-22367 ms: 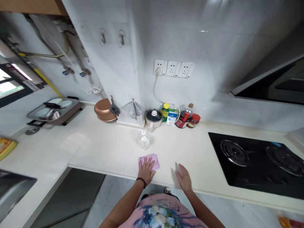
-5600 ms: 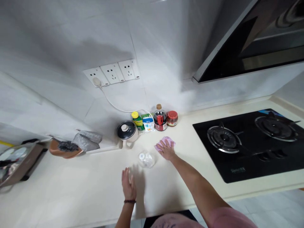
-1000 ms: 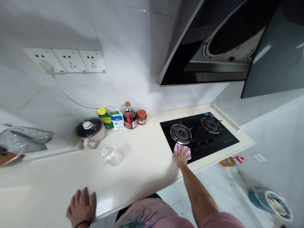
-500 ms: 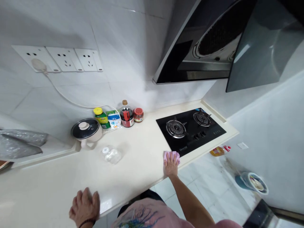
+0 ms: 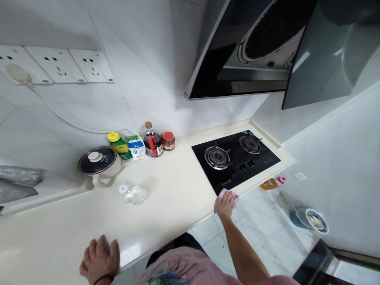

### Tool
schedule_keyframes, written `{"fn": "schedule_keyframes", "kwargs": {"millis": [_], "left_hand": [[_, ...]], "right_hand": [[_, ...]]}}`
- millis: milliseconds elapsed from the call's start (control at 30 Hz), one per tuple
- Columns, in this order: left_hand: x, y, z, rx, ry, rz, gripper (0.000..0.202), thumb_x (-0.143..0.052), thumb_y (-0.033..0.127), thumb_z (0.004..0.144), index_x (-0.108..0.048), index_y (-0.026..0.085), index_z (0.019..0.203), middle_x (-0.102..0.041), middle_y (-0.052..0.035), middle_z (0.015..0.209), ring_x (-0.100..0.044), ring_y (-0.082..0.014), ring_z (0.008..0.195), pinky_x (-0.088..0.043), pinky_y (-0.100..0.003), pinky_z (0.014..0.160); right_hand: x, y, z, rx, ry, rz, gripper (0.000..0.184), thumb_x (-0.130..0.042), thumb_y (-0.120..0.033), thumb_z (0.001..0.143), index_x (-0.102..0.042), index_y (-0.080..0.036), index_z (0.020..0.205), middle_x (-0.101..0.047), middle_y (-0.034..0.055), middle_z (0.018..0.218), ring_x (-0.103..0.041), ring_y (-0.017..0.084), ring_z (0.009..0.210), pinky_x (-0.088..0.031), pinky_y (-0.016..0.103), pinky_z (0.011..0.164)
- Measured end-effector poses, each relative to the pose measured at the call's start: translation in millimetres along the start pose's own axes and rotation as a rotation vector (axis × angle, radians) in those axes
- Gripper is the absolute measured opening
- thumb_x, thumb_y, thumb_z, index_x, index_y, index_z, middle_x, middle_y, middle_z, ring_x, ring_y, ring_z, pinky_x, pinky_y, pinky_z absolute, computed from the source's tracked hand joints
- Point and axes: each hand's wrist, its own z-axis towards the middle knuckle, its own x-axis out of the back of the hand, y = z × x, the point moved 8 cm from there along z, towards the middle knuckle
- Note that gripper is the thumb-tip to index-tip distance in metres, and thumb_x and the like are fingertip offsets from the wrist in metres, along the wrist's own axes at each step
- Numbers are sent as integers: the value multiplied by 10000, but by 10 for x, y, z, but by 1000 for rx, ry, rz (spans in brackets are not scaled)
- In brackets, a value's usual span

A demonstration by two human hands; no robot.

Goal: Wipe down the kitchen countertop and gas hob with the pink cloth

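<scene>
My right hand (image 5: 225, 206) presses a pink cleaning cloth (image 5: 234, 197) against the counter's front edge, by the near corner of the black gas stove (image 5: 237, 176). The fingers lie over the cloth, which bunches out past them on the right. Flat on the pale countertop (image 5: 169, 194) at the lower left rests my left hand (image 5: 99, 256), fingers spread, holding nothing. A clear plastic bottle or container (image 5: 133, 194) lies on the counter between my hands, farther back.
Along the wall stand an electric pot (image 5: 101, 162), a green yellow-capped jar (image 5: 120, 145), a white packet (image 5: 137, 149), a dark sauce bottle (image 5: 153, 143) and a red-lidded jar (image 5: 168, 141). The range hood (image 5: 237, 85) overhangs the stove. A bucket (image 5: 299, 218) stands on the floor.
My right hand has slid the pink cloth rightward along the stove's front edge. The left hand stays planted on the counter. The camera view has turned slightly to the right.
</scene>
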Motion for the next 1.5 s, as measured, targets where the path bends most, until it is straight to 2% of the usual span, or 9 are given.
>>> {"fn": "schedule_keyframes", "kwargs": {"millis": [200, 400, 600, 767, 867, 1000, 1233, 1367, 1500], "left_hand": [[5, 2, 1, 27, -4, 0, 685, -280, 588, 949, -459, 212, 1492, -349, -156, 1662, -241, -318, 1555, -197, -557, 1226], [0, 14, 5, 44, -23, 35, 640, -317, 535, 957, -415, 246, 1520, -343, -134, 1666, -234, -302, 1560, -202, -548, 1227], [5, 41, 16, 52, -23, 52, 676, -271, 578, 961, -461, 200, 1488, -344, -153, 1660, -238, -321, 1551, -201, -558, 1228], [2, 54, 4, 63, -12, 48, 645, -311, 529, 966, -442, 200, 1504, -339, -154, 1663, -241, -322, 1546, -198, -566, 1226], [11, 76, -13, 58, -14, 48, 646, -297, 530, 977, -440, 192, 1508, -325, -152, 1672, -227, -319, 1551, -188, -560, 1231], [36, 88, -34, 57, -11, 42, 659, -272, 543, 988, -438, 182, 1514, -328, -153, 1669, -225, -314, 1552, -185, -550, 1235], [31, 81, -39, 42, -24, 13, 660, -351, 473, 962, -408, 191, 1557, -325, -157, 1677, -201, -316, 1562, -171, -557, 1237], [26, 72, -29, 38, -31, -29, 683, -340, 501, 960, -440, 159, 1542, -325, -180, 1675, -205, -326, 1558, -152, -560, 1243], [40, 69, -33, 20, -26, -68, 681, -317, 515, 982, -445, 147, 1540, -314, -186, 1679, -196, -333, 1562, -146, -556, 1244]], "right_hand": [[-73, 609, 729, -90, -205, 41, 760, -197, -455, 994, -288, 15, 1584, -283, 306, 1642, -159, 430, 1566, -248, 729, 1174], [-82, 1120, 1401, -172, -262, 27, 706, -260, -443, 985, -392, -36, 1546, -307, 299, 1633, -228, 447, 1536, -292, 737, 1130], [-159, 1409, 1709, -219, -276, 15, 700, -259, -421, 989, -378, -6, 1541, -297, 306, 1631, -239, 430, 1523, -297, 716, 1141], [-145, 1455, 1781, -212, -267, -10, 702, -257, -406, 994, -369, 23, 1539, -295, 322, 1625, -223, 447, 1526, -300, 717, 1147], [-118, 1369, 1667, -186, -254, -27, 699, -230, -415, 1001, -359, -11, 1557, -289, 311, 1632, -224, 448, 1524, -316, 725, 1129], [-100, 1096, 1255, -125, -222, -34, 712, -217, -446, 1017, -327, -23, 1579, -240, 303, 1657, -161, 450, 1548, -307, 722, 1135], [-112, 350, 283, -16, -218, -41, 812, -111, -538, 1009, -254, -7, 1607, -206, 303, 1672, -115, 448, 1569, -285, 733, 1150], [-75, -61, -200, 34, -210, -80, 785, -102, -499, 1012, -220, -18, 1621, -205, 282, 1680, -100, 426, 1579, -263, 706, 1176], [-46, -491, -645, 153, -214, -79, 735, -173, -445, 1008, -238, -52, 1625, -195, 272, 1687, -78, 420, 1584, -193, 734, 1188]]}}
